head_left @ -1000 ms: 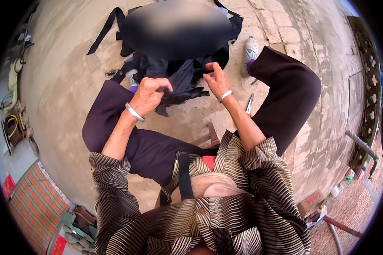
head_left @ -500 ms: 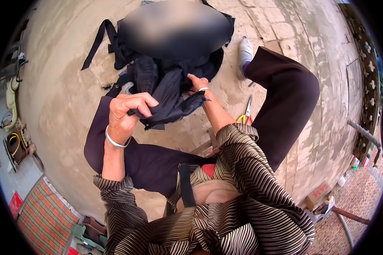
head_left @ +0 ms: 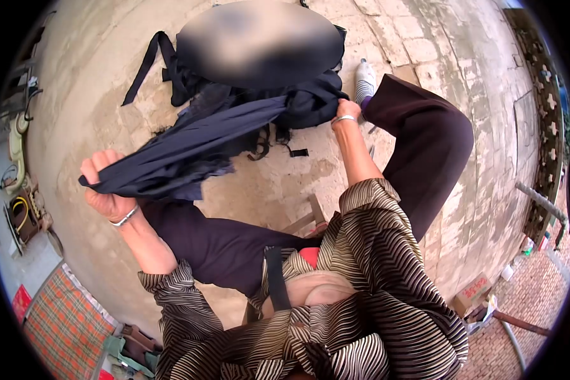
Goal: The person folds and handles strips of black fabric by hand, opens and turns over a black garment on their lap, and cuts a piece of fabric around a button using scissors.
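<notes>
A dark cloth [head_left: 196,139] is stretched between my two hands above the ground, its lower edge ragged. My left hand [head_left: 104,183] is closed round its left end, over my left knee. Gathered dark fabric at the other end is gripped by my right hand [head_left: 348,113], near my right foot. Beyond the stretched part, more dark cloth with a long strap [head_left: 147,66] lies heaped on the ground. A blurred oval hides the top of this heap. Both wrists carry silver bracelets.
My bent legs frame the paved ground [head_left: 285,183]. A wooden piece [head_left: 301,223] lies between them. At the lower right are a cardboard box [head_left: 474,292] and a pole; a checked cloth [head_left: 69,323] is at the lower left.
My left hand has pulled the cloth out to the left and down. My right hand has moved to the right and now grips the fabric. The scissors are now mostly hidden.
</notes>
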A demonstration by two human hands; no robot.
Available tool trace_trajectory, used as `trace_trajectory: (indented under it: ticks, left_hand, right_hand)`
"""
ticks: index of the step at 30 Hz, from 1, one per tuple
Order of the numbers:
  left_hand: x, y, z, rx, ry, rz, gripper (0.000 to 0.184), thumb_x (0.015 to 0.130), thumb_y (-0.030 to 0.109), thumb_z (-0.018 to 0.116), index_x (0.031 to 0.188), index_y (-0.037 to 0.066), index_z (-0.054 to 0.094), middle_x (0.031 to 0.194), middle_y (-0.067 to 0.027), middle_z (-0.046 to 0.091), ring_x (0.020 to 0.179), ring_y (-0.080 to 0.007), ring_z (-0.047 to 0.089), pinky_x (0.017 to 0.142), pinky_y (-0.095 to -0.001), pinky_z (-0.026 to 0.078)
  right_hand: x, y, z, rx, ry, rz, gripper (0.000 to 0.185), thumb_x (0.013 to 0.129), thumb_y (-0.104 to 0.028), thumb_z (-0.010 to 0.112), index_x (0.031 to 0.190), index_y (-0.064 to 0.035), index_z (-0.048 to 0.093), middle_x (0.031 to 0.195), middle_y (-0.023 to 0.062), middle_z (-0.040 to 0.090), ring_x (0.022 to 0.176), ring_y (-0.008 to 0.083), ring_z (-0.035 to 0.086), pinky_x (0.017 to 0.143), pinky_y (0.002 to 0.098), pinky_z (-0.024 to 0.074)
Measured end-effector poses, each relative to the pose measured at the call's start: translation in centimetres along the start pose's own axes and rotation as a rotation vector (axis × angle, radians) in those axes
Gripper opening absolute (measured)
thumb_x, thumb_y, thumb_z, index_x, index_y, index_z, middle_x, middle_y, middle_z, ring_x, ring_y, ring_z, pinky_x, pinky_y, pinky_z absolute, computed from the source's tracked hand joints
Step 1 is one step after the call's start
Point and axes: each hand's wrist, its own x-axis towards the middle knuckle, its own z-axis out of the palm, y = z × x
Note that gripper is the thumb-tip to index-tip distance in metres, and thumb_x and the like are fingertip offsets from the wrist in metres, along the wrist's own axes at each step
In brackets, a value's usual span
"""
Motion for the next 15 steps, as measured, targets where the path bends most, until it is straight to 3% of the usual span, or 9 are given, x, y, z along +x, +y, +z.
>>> trace_trajectory:
  ticks: [2, 4, 5, 8, 9, 10, 11, 12, 15]
  left_hand:
    - [0.1, 1.6, -2.2, -0.064, 0.08, 0.038, 0.032, 0.085, 0.013, 0.063, 0.065, 0.013, 0.038, 0.066, -0.0011, 0.031, 0.064, -0.0163, 0.029, 0.061, -0.0319, 0.028]
    - [0.3, 2.8, -4.8, -0.032, 0.157, 0.082, 0.028, 0.082, 0.005, 0.062, 0.069, 0.011, 0.038, 0.072, -0.0018, 0.034, 0.072, -0.0173, 0.03, 0.066, -0.0317, 0.029]
    - [0.3, 3.5, -6.1, -0.158, 0.078, 0.039, 0.014, 0.082, -0.002, 0.057, 0.076, 0.006, 0.048, 0.077, -0.0066, 0.047, 0.078, -0.0212, 0.043, 0.077, -0.0372, 0.041]
    - [-0.2, 5.8, -11.2, -0.072, 0.312, 0.107, 0.009, 0.081, -0.007, 0.055, 0.087, 0.0, 0.058, 0.09, -0.0126, 0.06, 0.091, -0.028, 0.056, 0.094, -0.0461, 0.045]
    - [1.8, 3.0, -2.7, 0.246, 0.87, 0.204, 0.009, 0.089, 0.004, 0.053, 0.081, 0.0, 0.057, 0.083, -0.007, 0.056, 0.081, -0.0204, 0.053, 0.083, -0.0389, 0.046]
    - [1.0, 4.6, -12.1, 0.148, 0.671, 0.164, 0.016, 0.084, 0.0, 0.05, 0.092, -0.003, 0.063, 0.092, -0.0125, 0.063, 0.086, -0.0215, 0.058, 0.078, -0.0367, 0.047]
    - [1.4, 3.8, -12.4, 0.556, 0.649, 0.074, 0.018, 0.081, 0.0, 0.049, 0.09, -0.003, 0.065, 0.089, -0.012, 0.064, 0.085, -0.0212, 0.06, 0.076, -0.0351, 0.047]
    - [1.9, 2.9, -12.2, 0.958, 0.609, -0.019, 0.021, 0.077, 0.0, 0.048, 0.088, -0.003, 0.066, 0.087, -0.0115, 0.066, 0.084, -0.0209, 0.062, 0.074, -0.0335, 0.047]
    - [3.0, -1.6, -5.9, 1.745, 0.35, -0.306, 0.017, 0.072, 0.003, 0.051, 0.08, -0.001, 0.065, 0.074, -0.0113, 0.065, 0.071, -0.0228, 0.062, 0.066, -0.0328, 0.047]
  right_hand:
    - [-0.1, -1.5, -0.2, 0.003, 0.076, -0.064, 0.003, 0.08, -0.001, 0.058, 0.078, -0.0023, 0.059, 0.079, 0.0051, 0.061, 0.067, 0.0164, 0.054, 0.059, 0.0366, 0.0429]
    - [1.3, -1.0, -0.2, -0.124, 0.03, -0.247, 0.008, 0.079, -0.005, 0.057, 0.074, 0.001, 0.056, 0.077, 0.0147, 0.064, 0.068, 0.0268, 0.06, 0.064, 0.0424, 0.046]
    - [1.4, -1.5, -0.2, -0.119, 0.024, -0.251, 0.008, 0.079, -0.005, 0.057, 0.074, 0.001, 0.056, 0.077, 0.0147, 0.064, 0.068, 0.0268, 0.06, 0.064, 0.0424, 0.046]
    - [0.1, -3.9, 0.2, -0.647, 0.002, -1.028, 0.025, 0.076, -0.016, 0.057, 0.074, 0.008, 0.052, 0.079, 0.0347, 0.057, 0.078, 0.0521, 0.055, 0.072, 0.0522, 0.0444]
    - [0.3, -5.2, 0.4, -0.662, -0.067, -1.016, 0.024, 0.077, -0.016, 0.059, 0.074, 0.0074, 0.054, 0.077, 0.0314, 0.06, 0.075, 0.0473, 0.058, 0.07, 0.05, 0.0454]
    - [0.6, -6.5, 0.7, -0.679, -0.137, -1.0, 0.023, 0.078, -0.015, 0.061, 0.074, 0.0067, 0.055, 0.075, 0.0282, 0.062, 0.072, 0.0425, 0.062, 0.068, 0.0479, 0.0463]
    - [0.6, -7.5, 1.2, -0.237, -0.415, -0.5, 0.018, 0.08, -0.013, 0.066, 0.081, 0.0048, 0.062, 0.077, 0.0162, 0.067, 0.073, 0.0265, 0.064, 0.065, 0.0398, 0.0476]
    - [-3.6, -9.4, 1.3, -0.03, -0.533, -0.438, 0.014, 0.083, -0.01, 0.068, 0.089, 0.0024, 0.065, 0.083, 0.0056, 0.065, 0.077, 0.0139, 0.061, 0.067, 0.0304, 0.048]
    - [-9.5, -12.3, 2.5, -0.079, -0.67, -0.306, 0.015, 0.085, -0.01, 0.068, 0.093, 0.0021, 0.063, 0.085, 0.0051, 0.065, 0.082, 0.0132, 0.061, 0.076, 0.0286, 0.0501]
